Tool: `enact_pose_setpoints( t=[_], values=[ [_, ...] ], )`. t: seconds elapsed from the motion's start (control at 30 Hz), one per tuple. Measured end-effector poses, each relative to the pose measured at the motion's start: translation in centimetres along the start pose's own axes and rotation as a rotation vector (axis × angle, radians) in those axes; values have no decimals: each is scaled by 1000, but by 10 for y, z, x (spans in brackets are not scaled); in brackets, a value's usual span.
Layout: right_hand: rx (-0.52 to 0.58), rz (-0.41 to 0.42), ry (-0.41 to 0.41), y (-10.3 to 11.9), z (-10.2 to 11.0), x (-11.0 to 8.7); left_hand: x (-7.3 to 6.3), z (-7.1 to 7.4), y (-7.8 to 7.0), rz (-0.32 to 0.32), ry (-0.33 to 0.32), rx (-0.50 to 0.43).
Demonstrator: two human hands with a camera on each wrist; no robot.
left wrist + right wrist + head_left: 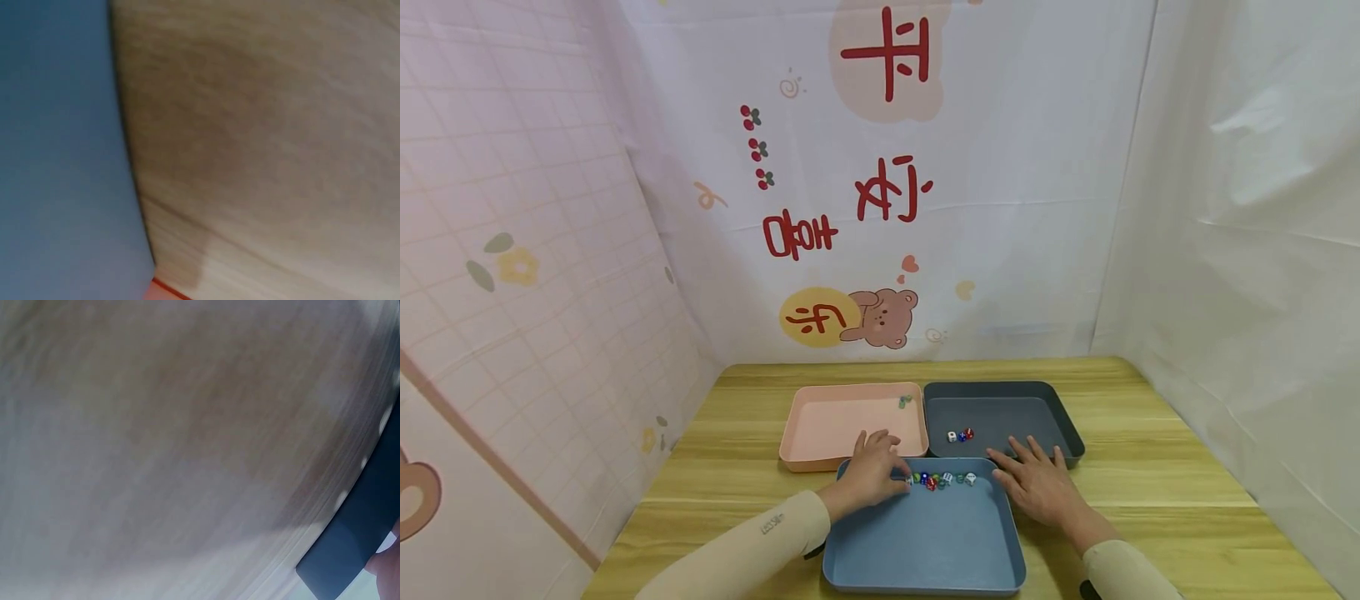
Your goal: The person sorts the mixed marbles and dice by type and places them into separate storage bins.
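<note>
Left hand (871, 471): fingers arched and parted, thumb and index at the left end of the dice row (932, 481) in the blue tray (925, 542). Can't tell whether the tips pinch the end die or only sit around it; too small at that spot. Right hand (1041, 485): empty, fingers splayed and fairly straight, thumb by the blue tray's right rim, fingertips at the near edge of the dark tray (1000, 412).

Row sits on the blue tray's floor just inside its far wall, long axis left-right, roughly parallel to that wall. Mixed white, blue, red and green pieces, close together toward the left, looser toward the right. Which way each die faces: can't read.

Pose: both backs of hands up. Left forearm enters from lower left, angled forward and right; right forearm from lower right, angled forward and left. Cream sleeves (767, 533) on both.

Pink tray (850, 417) behind left, small green pieces (905, 401) in its far right corner. Dark tray beside it holds three dice (961, 435), white, blue and red, near its left front. All three trays on the wood-grain worktop (1150, 500). Wrist views: mostly blurred worktop plus tray walls.
</note>
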State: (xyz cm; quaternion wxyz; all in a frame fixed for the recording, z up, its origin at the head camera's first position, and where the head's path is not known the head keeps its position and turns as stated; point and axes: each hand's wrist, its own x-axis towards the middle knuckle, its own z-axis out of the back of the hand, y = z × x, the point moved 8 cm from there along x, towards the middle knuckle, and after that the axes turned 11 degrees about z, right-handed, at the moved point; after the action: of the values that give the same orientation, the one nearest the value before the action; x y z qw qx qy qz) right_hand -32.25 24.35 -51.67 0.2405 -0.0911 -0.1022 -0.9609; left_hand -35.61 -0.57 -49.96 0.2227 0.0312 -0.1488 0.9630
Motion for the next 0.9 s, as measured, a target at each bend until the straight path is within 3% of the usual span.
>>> enact_pose_setpoints(
  t=[0.4,0.9],
  values=[
    [-6,-5,6,1,1,0,-1,-2,1,17,5,31],
    [-13,0,3,3,3,-1,0,0,3,26,8,-22]
  ],
)
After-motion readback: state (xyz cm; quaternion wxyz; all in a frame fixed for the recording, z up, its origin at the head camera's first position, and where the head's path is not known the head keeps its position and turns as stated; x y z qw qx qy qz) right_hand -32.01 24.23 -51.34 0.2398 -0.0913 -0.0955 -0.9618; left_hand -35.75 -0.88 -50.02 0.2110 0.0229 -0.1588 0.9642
